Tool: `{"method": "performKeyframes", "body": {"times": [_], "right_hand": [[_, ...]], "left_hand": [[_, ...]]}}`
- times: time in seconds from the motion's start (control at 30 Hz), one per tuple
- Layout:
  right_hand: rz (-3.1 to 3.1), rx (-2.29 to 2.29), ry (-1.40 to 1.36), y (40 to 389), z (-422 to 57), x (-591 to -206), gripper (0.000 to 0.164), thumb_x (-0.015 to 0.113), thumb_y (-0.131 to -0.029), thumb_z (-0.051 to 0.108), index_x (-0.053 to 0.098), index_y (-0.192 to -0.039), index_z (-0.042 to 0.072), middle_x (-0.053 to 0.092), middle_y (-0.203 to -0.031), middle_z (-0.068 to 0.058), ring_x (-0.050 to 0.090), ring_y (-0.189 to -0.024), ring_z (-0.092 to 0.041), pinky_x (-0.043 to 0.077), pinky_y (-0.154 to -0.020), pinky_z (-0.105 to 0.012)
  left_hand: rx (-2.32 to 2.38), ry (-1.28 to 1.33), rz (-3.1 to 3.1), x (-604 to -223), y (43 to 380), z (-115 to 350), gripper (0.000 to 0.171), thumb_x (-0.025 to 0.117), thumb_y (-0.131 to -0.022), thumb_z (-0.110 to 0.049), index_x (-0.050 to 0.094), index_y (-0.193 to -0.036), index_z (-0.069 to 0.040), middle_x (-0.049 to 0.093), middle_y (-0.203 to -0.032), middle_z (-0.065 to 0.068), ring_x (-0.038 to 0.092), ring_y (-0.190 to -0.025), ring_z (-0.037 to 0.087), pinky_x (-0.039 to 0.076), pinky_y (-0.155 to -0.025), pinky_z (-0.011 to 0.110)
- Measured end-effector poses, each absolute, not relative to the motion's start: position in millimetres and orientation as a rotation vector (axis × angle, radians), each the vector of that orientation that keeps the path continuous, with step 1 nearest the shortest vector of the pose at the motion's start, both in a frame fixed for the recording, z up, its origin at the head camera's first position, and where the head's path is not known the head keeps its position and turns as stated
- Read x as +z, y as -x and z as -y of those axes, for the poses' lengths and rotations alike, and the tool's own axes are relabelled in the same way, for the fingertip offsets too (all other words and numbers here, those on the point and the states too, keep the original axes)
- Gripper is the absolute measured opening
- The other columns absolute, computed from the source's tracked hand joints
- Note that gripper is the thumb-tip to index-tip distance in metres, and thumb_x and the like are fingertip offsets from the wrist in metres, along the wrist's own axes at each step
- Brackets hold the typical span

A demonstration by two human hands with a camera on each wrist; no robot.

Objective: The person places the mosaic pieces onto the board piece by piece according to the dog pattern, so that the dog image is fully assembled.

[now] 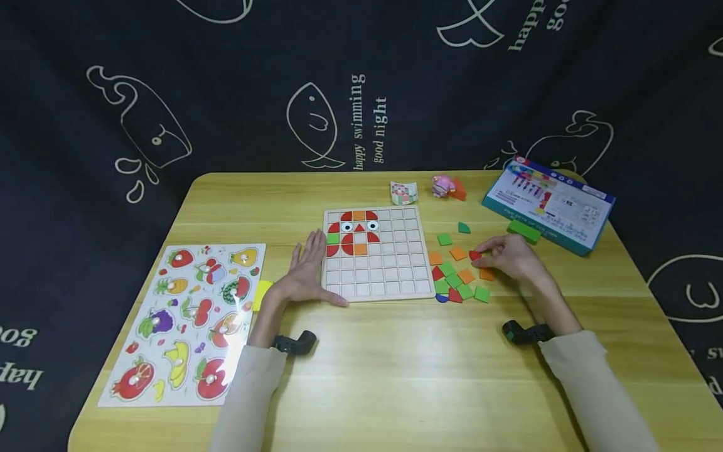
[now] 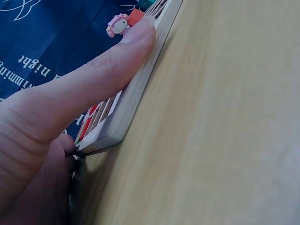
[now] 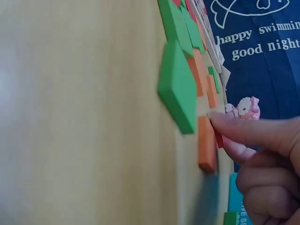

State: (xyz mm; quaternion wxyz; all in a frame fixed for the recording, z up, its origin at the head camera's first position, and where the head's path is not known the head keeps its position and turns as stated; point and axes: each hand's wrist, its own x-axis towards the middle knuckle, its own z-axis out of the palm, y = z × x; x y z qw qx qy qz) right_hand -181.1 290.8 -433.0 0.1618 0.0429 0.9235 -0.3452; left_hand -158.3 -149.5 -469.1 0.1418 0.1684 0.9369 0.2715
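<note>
Pinching one red tile (image 1: 476, 255) between thumb and fingertips of the right hand (image 1: 511, 257), to the right of the board (image 1: 390, 276). Resting the left hand (image 1: 302, 279), straight-fingered and wide-thumbed, along the board's left edge and around its near left corner. In front of the board, a broad stretch of counter (image 1: 395, 376) between the forearms; behind, only a narrow strip up to the far edge. To the left, a slim gap before one puzzle (image 1: 160, 364). At the board's upper left, two eyes (image 1: 347, 227) among coloured tiles. Loose on the right: six green squares (image 1: 482, 294), four orange squares (image 1: 465, 277), two red pieces (image 1: 455, 295), one blue piece (image 1: 442, 299), one green wedge (image 1: 464, 228). Farther back, one card (image 1: 403, 193), one figurine (image 1: 442, 186), one box (image 1: 565, 213).
</note>
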Motion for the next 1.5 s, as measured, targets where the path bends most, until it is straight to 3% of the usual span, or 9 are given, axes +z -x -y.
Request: {"method": "performKeyframes", "body": {"times": [0.2,0.4,0.63,0.8,0.9,1.2,1.3,1.4,1.5], "right_hand": [[-2.471,-1.187,-0.065,185,-262,-423,0.045,0.07,-0.086,0.041,0.066,-0.12,0.012,0.039,-0.055,0.006,0.034,-0.051,-0.012,0.027,-0.047,-0.026],[-2.039,-1.601,-0.034,191,-180,-424,0.047,0.064,-0.093,0.033,0.059,-0.128,0.002,0.037,-0.055,0.007,0.027,-0.042,-0.01,0.02,-0.043,-0.024],[-2.068,-1.585,-0.058,198,-126,-437,0.036,0.06,-0.095,0.025,0.065,-0.117,-0.003,0.033,-0.047,0.008,0.024,-0.039,-0.007,0.021,-0.038,-0.02],[-2.398,-1.386,-0.088,199,-114,-435,0.029,0.063,-0.092,0.029,0.071,-0.103,0.005,0.064,-0.082,0.0,0.044,-0.062,-0.012,0.036,-0.051,-0.023],[-2.505,-1.299,-0.108,200,-112,-433,0.026,0.063,-0.091,0.029,0.072,-0.099,0.006,0.067,-0.102,-0.007,0.047,-0.07,-0.013,0.038,-0.055,-0.024],[-2.67,-1.055,0.091,195,-119,-426,0.022,0.073,-0.084,0.033,0.076,-0.082,0.01,0.062,-0.065,-0.001,0.043,-0.051,-0.012,0.03,-0.044,-0.022],[-2.685,-1.056,0.193,199,-122,-425,0.014,0.079,-0.079,0.027,0.077,-0.086,0.015,0.049,-0.056,0.003,0.037,-0.05,-0.014,0.025,-0.044,-0.023],[-2.624,-1.107,0.267,205,-124,-427,0.02,0.081,-0.077,0.021,0.078,-0.096,0.017,0.034,-0.05,0.004,0.031,-0.048,-0.013,0.023,-0.045,-0.022],[-2.554,-1.153,0.267,210,-123,-431,0.025,0.083,-0.076,0.019,0.078,-0.101,0.018,0.03,-0.049,0.005,0.026,-0.048,-0.013,0.021,-0.045,-0.022]], "left_hand": [[0.81,-0.489,-2.702,-469,157,152,0.153,0.082,-0.051,-0.07,-0.014,-0.154,-0.012,-0.019,-0.162,0.007,-0.022,-0.15,0.023,-0.014,-0.121,0.053],[0.799,-0.485,-2.712,-471,158,152,0.153,0.082,-0.05,-0.072,-0.014,-0.154,-0.012,-0.018,-0.163,0.008,-0.021,-0.15,0.022,-0.014,-0.121,0.052],[0.808,-0.501,-2.699,-468,159,149,0.154,0.083,-0.051,-0.07,-0.015,-0.153,-0.011,-0.02,-0.162,0.009,-0.022,-0.15,0.023,-0.015,-0.121,0.051],[0.812,-0.506,-2.698,-468,158,149,0.154,0.083,-0.051,-0.069,-0.015,-0.153,-0.011,-0.02,-0.162,0.009,-0.022,-0.15,0.023,-0.015,-0.121,0.052],[0.809,-0.506,-2.702,-468,158,150,0.154,0.083,-0.05,-0.07,-0.015,-0.153,-0.011,-0.02,-0.162,0.009,-0.022,-0.15,0.023,-0.015,-0.121,0.052],[0.809,-0.503,-2.698,-468,159,151,0.154,0.083,-0.05,-0.07,-0.015,-0.153,-0.01,-0.02,-0.162,0.009,-0.022,-0.15,0.023,-0.015,-0.121,0.052],[0.807,-0.506,-2.698,-468,159,151,0.154,0.083,-0.05,-0.07,-0.015,-0.154,-0.01,-0.02,-0.162,0.009,-0.022,-0.15,0.023,-0.014,-0.121,0.052],[0.809,-0.498,-2.699,-468,159,151,0.154,0.083,-0.051,-0.069,-0.015,-0.154,-0.01,-0.02,-0.162,0.009,-0.022,-0.15,0.023,-0.014,-0.121,0.052],[0.805,-0.485,-2.695,-467,158,150,0.154,0.083,-0.051,-0.069,-0.015,-0.154,-0.011,-0.02,-0.162,0.008,-0.022,-0.15,0.022,-0.015,-0.121,0.05]]}}
